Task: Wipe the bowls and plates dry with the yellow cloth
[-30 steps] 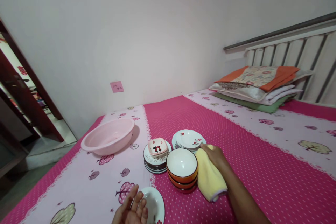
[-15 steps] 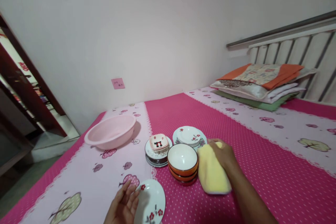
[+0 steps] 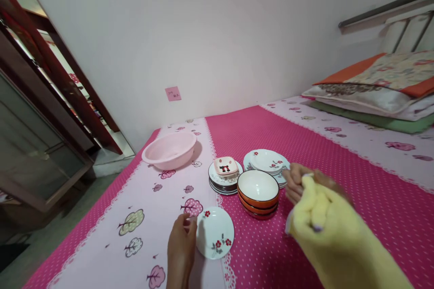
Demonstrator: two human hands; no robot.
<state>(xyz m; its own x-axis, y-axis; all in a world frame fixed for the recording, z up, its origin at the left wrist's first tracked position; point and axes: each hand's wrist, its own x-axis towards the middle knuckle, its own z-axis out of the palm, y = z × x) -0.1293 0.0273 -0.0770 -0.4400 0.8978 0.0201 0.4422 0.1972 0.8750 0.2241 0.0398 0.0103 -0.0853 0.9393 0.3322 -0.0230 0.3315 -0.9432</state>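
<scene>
A white plate (image 3: pixel 214 234) with red flowers lies flat on the bed. My left hand (image 3: pixel 181 241) is at its left rim, with bent fingers slightly apart and nothing visibly held; whether it touches the rim I cannot tell. My right hand (image 3: pixel 298 184) grips a yellow cloth (image 3: pixel 339 235), bunched at the fingers and spread over the forearm. Left of the right hand stand stacked orange bowls (image 3: pixel 258 186) with white insides. Behind them is a stack of flowered white plates (image 3: pixel 266 161). A small square pink dish (image 3: pixel 226 166) sits on another plate stack (image 3: pixel 217 176).
A pink basin (image 3: pixel 169 151) stands on the bed at the back left. Folded bedding and pillows (image 3: pixel 373 95) are piled at the right, near a headboard (image 3: pixel 410 31). A white wall rises behind the bed (image 3: pixel 233 133). An open doorway (image 3: pixel 84 95) is at the left.
The view has turned left. My left hand has turned over beside the plate's left rim. The yellow cloth has swung from hanging beside the bowls to lying over my right forearm.
</scene>
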